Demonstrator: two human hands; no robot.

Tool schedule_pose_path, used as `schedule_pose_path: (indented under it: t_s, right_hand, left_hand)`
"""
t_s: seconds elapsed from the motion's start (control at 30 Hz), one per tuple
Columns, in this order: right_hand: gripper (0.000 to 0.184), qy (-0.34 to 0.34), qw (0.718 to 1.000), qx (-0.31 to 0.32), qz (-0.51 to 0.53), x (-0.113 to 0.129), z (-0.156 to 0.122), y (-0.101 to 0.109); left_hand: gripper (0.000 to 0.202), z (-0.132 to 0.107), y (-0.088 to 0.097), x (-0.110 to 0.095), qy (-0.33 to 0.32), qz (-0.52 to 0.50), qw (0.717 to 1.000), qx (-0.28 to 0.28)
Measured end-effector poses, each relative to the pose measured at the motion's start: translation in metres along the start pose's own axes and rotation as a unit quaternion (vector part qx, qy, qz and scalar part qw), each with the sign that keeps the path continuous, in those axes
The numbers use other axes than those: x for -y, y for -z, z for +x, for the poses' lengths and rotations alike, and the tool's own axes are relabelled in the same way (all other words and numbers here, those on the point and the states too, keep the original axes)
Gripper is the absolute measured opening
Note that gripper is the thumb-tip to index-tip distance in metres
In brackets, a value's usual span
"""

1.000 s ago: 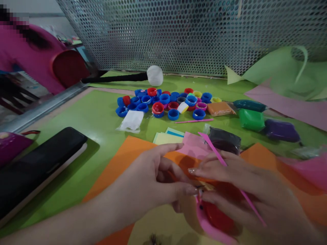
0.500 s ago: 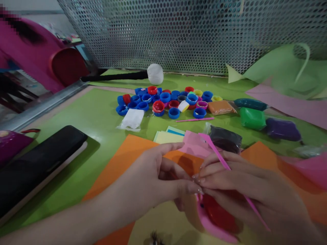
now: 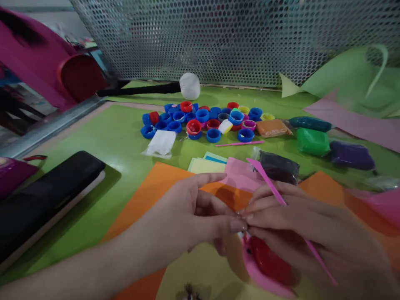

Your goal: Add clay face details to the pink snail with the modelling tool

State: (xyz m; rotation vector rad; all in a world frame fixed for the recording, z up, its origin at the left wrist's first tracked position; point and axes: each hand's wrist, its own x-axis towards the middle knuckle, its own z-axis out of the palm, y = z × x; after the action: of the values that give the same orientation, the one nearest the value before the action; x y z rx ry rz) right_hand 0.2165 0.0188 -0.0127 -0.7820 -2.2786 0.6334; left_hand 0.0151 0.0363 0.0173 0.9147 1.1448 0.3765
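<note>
My left hand (image 3: 187,216) and my right hand (image 3: 306,233) meet fingertip to fingertip low in the middle, pinched on something tiny that I cannot make out. A thin pink modelling stick (image 3: 271,185) runs through my right hand's fingers and points up and away. Just under the fingertips lies a red clay lump on a pink piece (image 3: 265,266), above yellow paper (image 3: 203,266). Orange paper (image 3: 150,196) lies beneath both hands.
Several bottle caps (image 3: 203,123), blue, red and other colours, are heaped in the middle. To the right lie packs of clay: orange (image 3: 271,128), green (image 3: 312,141), purple (image 3: 351,154), black (image 3: 279,166). A black case (image 3: 46,196) lies at the left, with a perforated metal screen (image 3: 218,37) behind.
My right hand's fingers have drawn in against my left fingertips and closed the gap. The view has shifted slightly.
</note>
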Motion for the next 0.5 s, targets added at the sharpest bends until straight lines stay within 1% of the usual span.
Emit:
schedule_pose_path:
  t_s: [0.27, 0.4, 0.5]
  right_hand:
    - [0.017, 0.004, 0.999, -0.001, -0.041, 0.0014, 0.0009, 0.0030]
    - [0.011, -0.016, 0.998, -0.003, -0.057, 0.0049, 0.0016, 0.0033]
    - [0.009, -0.038, 0.998, -0.017, -0.056, 0.0079, 0.0022, 0.0025]
  left_hand:
    - [0.060, -0.0016, 0.0007, -0.0025, 0.006, 0.005, 1.000, 0.011]
    - [0.062, -0.0026, 0.0006, -0.0012, 0.006, -0.001, 1.000, 0.013]
    - [0.069, -0.0028, -0.0005, 0.0010, -0.011, -0.031, 0.999, 0.025]
